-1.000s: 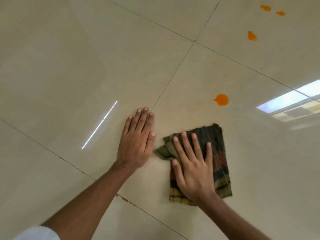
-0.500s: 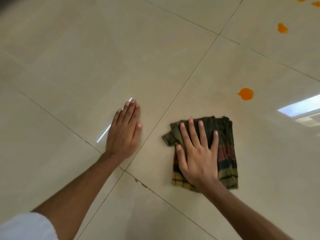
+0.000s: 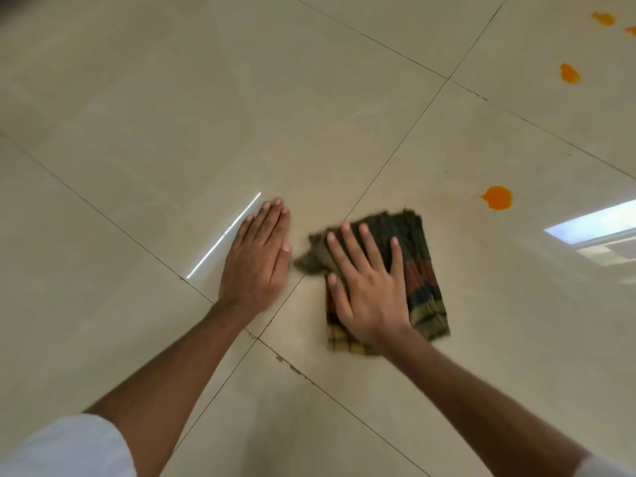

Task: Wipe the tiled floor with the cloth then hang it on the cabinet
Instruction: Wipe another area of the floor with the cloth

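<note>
A dark green cloth [image 3: 425,280] with red, blue and yellow stripes lies folded on the glossy beige tiled floor [image 3: 172,115]. My right hand [image 3: 368,290] presses flat on its left half, fingers spread; the cloth's left corner is blurred. My left hand [image 3: 256,259] rests palm down on the bare tile just left of the cloth, fingers together, holding nothing. An orange spot [image 3: 496,197] sits on the floor beyond the cloth, to the upper right, apart from it.
More orange spots [image 3: 569,74] [image 3: 604,18] dot the tiles at the far upper right. Dark grout lines cross near my left wrist [image 3: 258,339]. A window glare [image 3: 592,225] reflects at the right edge. No cabinet is in view.
My right hand has slid the cloth a little to the left, toward my left hand. My left hand shifted slightly left off the grout line and now stays put.
</note>
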